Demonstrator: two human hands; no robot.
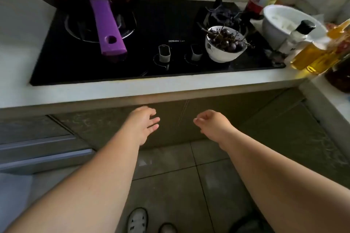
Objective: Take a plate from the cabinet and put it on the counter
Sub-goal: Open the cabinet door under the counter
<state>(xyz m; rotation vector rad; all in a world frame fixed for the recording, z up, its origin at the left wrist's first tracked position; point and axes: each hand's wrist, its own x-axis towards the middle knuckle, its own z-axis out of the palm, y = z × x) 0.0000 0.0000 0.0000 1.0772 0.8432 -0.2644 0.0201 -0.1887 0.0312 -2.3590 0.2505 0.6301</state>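
Both my arms reach down toward the olive-green cabinet doors [166, 119] under the white counter [132, 89]. My left hand [144, 121] hovers in front of the left door near its top edge, fingers spread and empty. My right hand [210, 121] is close to the seam between the two doors, fingers loosely curled and holding nothing. The doors are closed, so whatever is inside the cabinet is hidden. No plate is in view.
A black gas hob [151, 43] fills the counter, carrying a black wok and a pan with a purple handle [108, 30]. On the right stand a white bowl of dark grapes [225, 43], another white bowl [284, 22] and oil bottles [318, 51]. Drawers [37, 147] sit at the left.
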